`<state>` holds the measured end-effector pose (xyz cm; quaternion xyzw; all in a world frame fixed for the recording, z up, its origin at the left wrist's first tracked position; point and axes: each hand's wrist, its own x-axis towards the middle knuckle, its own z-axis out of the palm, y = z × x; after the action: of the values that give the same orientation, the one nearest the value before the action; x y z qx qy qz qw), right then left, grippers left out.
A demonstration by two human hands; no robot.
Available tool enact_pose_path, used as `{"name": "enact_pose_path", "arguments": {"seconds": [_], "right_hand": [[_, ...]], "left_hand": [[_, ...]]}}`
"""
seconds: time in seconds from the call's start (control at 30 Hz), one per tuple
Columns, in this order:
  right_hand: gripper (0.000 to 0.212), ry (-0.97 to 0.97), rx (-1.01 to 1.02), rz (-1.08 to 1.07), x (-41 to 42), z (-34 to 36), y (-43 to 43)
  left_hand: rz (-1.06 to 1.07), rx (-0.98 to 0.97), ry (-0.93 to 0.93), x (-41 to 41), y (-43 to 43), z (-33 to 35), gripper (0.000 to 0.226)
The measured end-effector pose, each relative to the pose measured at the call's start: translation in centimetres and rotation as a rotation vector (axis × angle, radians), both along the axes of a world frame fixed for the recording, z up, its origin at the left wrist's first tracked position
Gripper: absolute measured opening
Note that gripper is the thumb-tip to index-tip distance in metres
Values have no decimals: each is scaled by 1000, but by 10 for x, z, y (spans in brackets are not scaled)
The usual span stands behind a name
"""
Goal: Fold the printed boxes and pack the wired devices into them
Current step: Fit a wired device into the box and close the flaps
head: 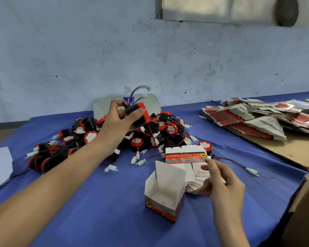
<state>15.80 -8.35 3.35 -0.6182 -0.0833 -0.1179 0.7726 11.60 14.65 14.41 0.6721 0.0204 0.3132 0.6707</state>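
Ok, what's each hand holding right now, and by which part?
The left hand grips a wired device around its black body, wires trailing upward. The right hand holds nothing; its fingers hover over the flat box stack.

Both forearms bare (no sleeves showing); left hand (120, 116) perhaps wears a ring.

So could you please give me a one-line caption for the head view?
Left hand lifts a wired device from the pile; right hand rests beside an open box.
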Motion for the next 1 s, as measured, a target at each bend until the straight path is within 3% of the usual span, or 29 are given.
{"name": "enact_pose_path", "arguments": {"seconds": [0.1, 0.2, 0.3, 0.43, 0.5, 0.6, 0.77, 0.83, 0.93, 0.97, 1.0], "right_hand": [[16, -49, 64, 42, -7, 6, 1], [15, -147, 45, 88, -15, 9, 4], [43, -253, 11, 224, -20, 11, 4], [77, -377, -124, 439, -22, 15, 3], [71, -473, -286, 479, -23, 19, 2], [59, -550, -495, 513, -24, 22, 3], [74, -623, -659, 507, -28, 23, 15], [66, -654, -591, 427, -33, 22, 22], [52, -540, -380, 268, -34, 25, 21], [49, -489, -301, 223, -32, 27, 19], [47, -436, -213, 202, -30, 29, 15]], "left_hand": [[-143, -243, -53, -20, -36, -7, 49], [-231, -350, 44, -34, -65, -25, 45], [-332, -447, 269, -42, -81, -38, 56], [-399, -267, 503, -44, -87, -54, 63], [-385, -260, 547, -41, -85, -61, 62], [-345, -351, 511, -36, -76, -70, 76], [-316, -330, 398, -35, -73, -81, 74], [-220, -275, 315, -37, -70, -81, 74], [-12, 50, 81, -34, -48, -85, 67], [31, 114, 58, -32, -38, -88, 74], [35, 145, 82, -28, -30, -94, 98]]}}
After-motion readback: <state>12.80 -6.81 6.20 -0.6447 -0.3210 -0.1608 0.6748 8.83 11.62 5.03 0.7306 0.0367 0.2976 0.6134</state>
